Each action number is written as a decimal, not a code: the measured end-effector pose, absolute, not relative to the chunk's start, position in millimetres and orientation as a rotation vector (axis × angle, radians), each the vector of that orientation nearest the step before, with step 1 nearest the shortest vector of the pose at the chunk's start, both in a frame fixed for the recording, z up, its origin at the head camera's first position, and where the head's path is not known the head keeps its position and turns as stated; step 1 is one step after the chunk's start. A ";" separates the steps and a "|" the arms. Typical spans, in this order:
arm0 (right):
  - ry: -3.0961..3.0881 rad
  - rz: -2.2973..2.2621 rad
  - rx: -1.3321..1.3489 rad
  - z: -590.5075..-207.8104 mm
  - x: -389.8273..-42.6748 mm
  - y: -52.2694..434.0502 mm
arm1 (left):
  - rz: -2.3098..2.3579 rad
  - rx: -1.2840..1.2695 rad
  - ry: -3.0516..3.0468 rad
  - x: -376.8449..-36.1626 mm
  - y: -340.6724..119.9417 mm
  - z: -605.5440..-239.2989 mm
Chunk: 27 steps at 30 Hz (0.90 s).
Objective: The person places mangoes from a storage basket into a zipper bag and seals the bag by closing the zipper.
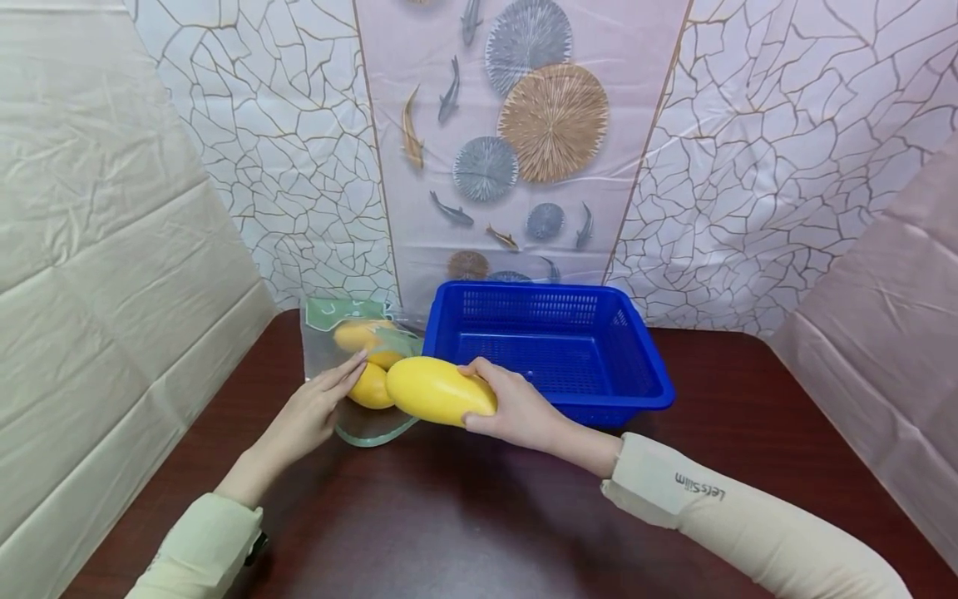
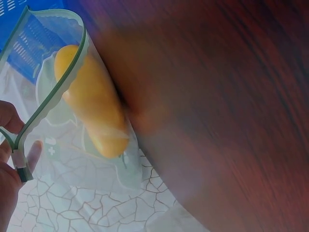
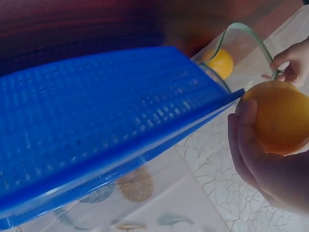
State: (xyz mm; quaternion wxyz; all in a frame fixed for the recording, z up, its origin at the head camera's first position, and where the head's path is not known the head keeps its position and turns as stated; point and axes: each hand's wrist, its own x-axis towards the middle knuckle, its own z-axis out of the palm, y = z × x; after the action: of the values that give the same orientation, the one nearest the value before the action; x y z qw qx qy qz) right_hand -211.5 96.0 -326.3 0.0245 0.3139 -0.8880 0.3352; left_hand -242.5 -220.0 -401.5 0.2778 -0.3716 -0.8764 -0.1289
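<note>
My right hand (image 1: 486, 398) grips a large yellow mango (image 1: 437, 389) just above the table, in front of the left corner of the blue basket (image 1: 546, 349). It holds the same mango (image 3: 282, 116) in the right wrist view. A clear zip bag (image 1: 337, 337) with a green rim lies left of the basket with more yellow mangoes (image 1: 372, 387) inside. My left hand (image 1: 348, 374) pinches the bag's green rim (image 2: 19, 159) at its mouth and keeps it apart. One mango (image 2: 91, 101) lies deep in the bag.
The dark wooden table (image 1: 479, 516) spreads in front of both hands. The blue basket's inside (image 3: 111, 121) shows nothing in it. Patterned plastic sheets (image 1: 554, 125) wall the table at the back and on both sides.
</note>
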 end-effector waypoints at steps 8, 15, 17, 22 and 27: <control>-2.755 1.029 1.021 -333.9 -202.7 82.4 | -0.343 -0.989 -2.371 -241.3 -220.0 -401.5; -2.795 0.990 1.025 -339.8 -198.8 66.3 | -0.338 -0.984 -2.375 -240.1 -219.6 -401.7; -2.803 0.963 1.028 -341.7 -197.9 62.1 | -0.334 -0.986 -2.376 -240.0 -219.2 -401.8; -2.779 0.884 1.076 -347.9 -198.4 53.2 | -0.327 -0.989 -2.367 -240.1 -221.0 -402.7; -2.787 0.849 1.068 -354.7 -199.9 45.6 | -0.341 -0.988 -2.362 -242.0 -221.8 -403.9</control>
State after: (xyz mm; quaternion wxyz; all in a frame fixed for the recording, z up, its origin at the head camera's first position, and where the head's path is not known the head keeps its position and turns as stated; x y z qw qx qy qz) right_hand -199.9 45.6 -354.7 0.0193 0.3441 -0.8980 0.2736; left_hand -242.0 -221.8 -403.9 0.2757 -0.3676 -0.8790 -0.1269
